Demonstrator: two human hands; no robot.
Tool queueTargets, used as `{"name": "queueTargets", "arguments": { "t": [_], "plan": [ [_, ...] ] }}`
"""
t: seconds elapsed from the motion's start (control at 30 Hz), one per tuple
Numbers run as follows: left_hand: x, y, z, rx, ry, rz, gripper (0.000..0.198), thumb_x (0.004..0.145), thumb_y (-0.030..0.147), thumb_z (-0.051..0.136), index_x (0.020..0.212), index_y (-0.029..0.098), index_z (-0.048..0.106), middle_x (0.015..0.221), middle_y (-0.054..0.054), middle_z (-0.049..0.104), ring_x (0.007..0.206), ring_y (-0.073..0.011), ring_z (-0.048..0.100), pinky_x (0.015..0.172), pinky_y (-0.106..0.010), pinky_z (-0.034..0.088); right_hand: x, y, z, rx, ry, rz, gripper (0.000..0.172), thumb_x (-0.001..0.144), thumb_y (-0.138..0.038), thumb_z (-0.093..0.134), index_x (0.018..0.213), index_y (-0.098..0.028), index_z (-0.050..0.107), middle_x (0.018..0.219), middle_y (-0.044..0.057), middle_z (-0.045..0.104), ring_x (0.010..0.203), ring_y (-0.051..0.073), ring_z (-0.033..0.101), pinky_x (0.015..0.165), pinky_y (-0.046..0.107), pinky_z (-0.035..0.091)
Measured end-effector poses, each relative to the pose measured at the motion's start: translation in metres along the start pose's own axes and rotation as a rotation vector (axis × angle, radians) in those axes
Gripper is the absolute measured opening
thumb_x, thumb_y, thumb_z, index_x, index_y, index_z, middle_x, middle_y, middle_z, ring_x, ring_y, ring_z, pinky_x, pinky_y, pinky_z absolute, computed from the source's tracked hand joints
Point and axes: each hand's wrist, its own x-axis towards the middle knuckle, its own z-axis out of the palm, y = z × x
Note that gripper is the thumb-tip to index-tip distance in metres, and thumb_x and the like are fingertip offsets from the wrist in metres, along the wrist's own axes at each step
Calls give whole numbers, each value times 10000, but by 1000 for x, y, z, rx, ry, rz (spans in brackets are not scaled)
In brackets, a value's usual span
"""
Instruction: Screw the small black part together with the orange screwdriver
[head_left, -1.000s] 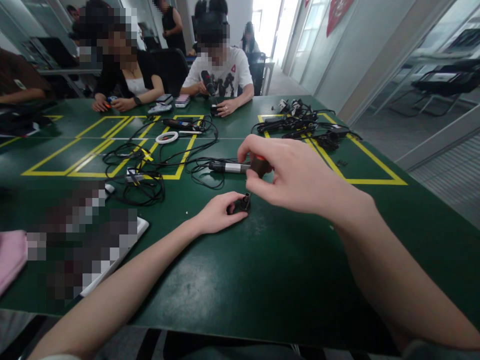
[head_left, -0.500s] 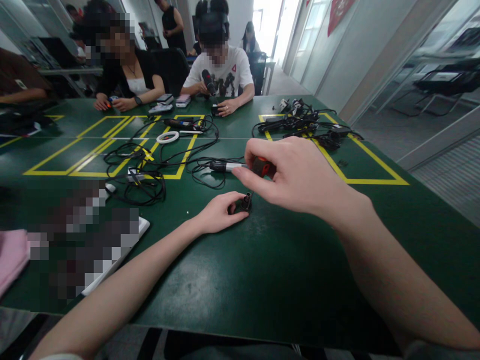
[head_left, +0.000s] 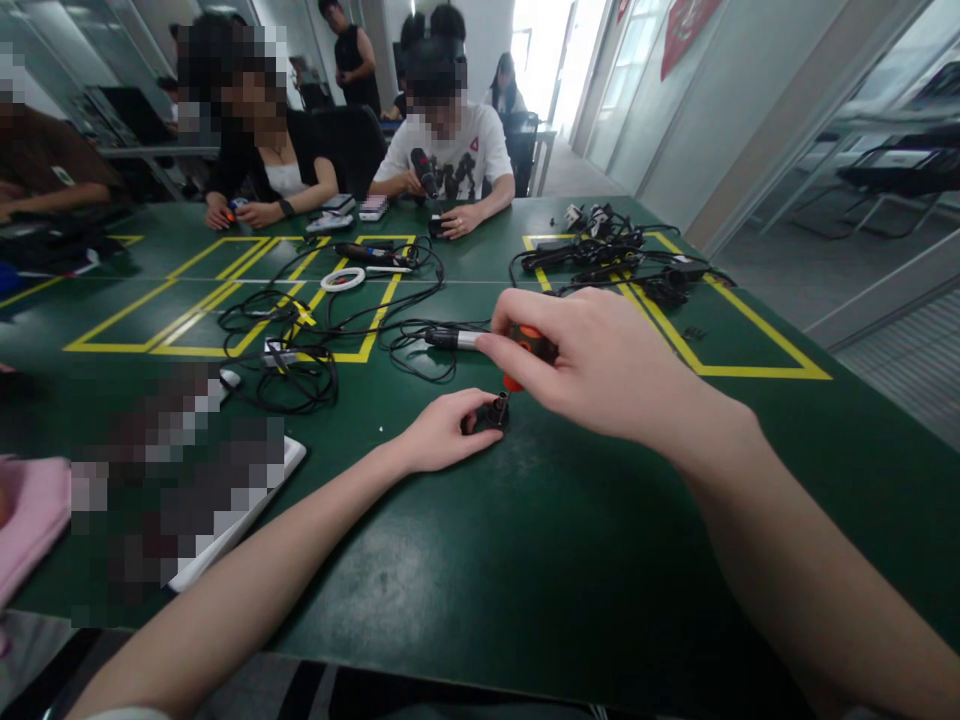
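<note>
My left hand (head_left: pixel 446 432) rests on the green table and pinches a small black part (head_left: pixel 496 412) between thumb and fingers. A short tube-like post stands up from that part. Above it, my right hand (head_left: pixel 592 355) is closed around the orange and black handle of a screwdriver (head_left: pixel 529 345). The screwdriver points down, its thin shaft reaching the black part; whether its tip sits in a screw is too small to tell. Behind my right hand lies a black and silver pen-shaped tool (head_left: pixel 454 338) with a cable.
Tangled black cables (head_left: pixel 289 370) lie left of centre, a white ring (head_left: pixel 343 279) beyond them. More bundled cables (head_left: pixel 600 245) sit at the back right. Blurred-out items and a pink cloth (head_left: pixel 34 510) are at the left. Across the table a person (head_left: pixel 450 150) holds a power drill (head_left: pixel 424 173).
The screwdriver handle has turned in my right hand, showing more orange and its shaft over the black part. My left hand keeps its hold. The whole view has shifted slightly.
</note>
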Motion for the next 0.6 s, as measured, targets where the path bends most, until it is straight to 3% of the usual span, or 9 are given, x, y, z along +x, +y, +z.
{"name": "queueTargets", "arguments": {
  "t": [0.07,0.17,0.23,0.33,0.43,0.6],
  "plan": [
    [0,0,0,0,1,-2,256,939,348,741,1121,170,713,786,23,609,709,-154,542,689,-268,451,0,1,0,4,8,4,196,981,-334,533,990,-203,678,711,21,639,610,174,500,630,302,264],
    [0,0,1,1,18,1,294,931,349,746,1163,173,712,794,23,608,712,-159,538,694,-274,444,0,1,0,-2,22,10,202,877,-274,576,1033,-197,679,757,35,671,623,181,509,630,303,276],
    [1,-1,1,2,16,3,320,934,353,743,1194,170,710,803,20,610,714,-161,534,693,-278,438,0,1,0,-14,40,22,168,906,-329,584,966,-203,677,738,38,665,632,188,519,633,306,274],
    [1,0,0,7,-2,1,339,945,347,732,1231,167,705,817,15,615,714,-159,533,687,-276,435,1,1,0,-19,49,51,309,1006,-448,544,840,-211,653,669,31,624,611,185,503,627,309,253],
    [1,1,0,9,-4,-5,332,947,337,732,1231,167,707,824,13,618,715,-156,538,685,-273,437,1,2,0,6,38,49,244,1014,-374,524,905,-210,667,683,23,627,595,175,483,621,308,257],
    [0,0,0,1,0,7,307,948,331,732,1205,164,712,823,16,616,721,-157,545,703,-277,443,2,2,1,18,70,36,159,905,-275,553,982,-201,671,748,27,656,611,171,468,621,302,275]
  ]
}}
